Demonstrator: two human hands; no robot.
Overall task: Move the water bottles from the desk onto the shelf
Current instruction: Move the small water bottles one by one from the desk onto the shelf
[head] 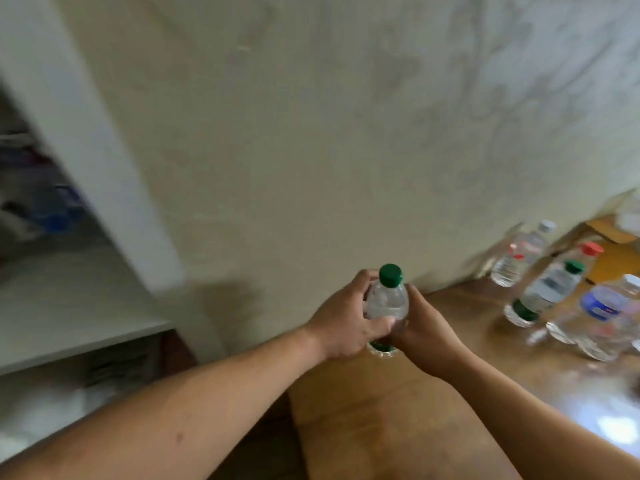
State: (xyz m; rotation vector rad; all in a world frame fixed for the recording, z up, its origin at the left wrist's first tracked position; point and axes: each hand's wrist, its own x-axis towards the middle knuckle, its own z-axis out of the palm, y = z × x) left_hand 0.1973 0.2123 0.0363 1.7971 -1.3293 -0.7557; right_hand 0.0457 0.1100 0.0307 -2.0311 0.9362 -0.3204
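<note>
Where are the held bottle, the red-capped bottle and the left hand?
held bottle (pixel 386 303), head view, its clear shoulder
red-capped bottle (pixel 591 249), head view, its red cap
left hand (pixel 343 320), head view, its back

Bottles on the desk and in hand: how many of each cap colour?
Green cap: 2, the held bottle and the green-cap desk bottle.
White cap: 2, the rear bottle and the blue-label bottle.
Red cap: 1, the red-cap bottle.
Total: 5; shelf contents too blurred to count.
</note>
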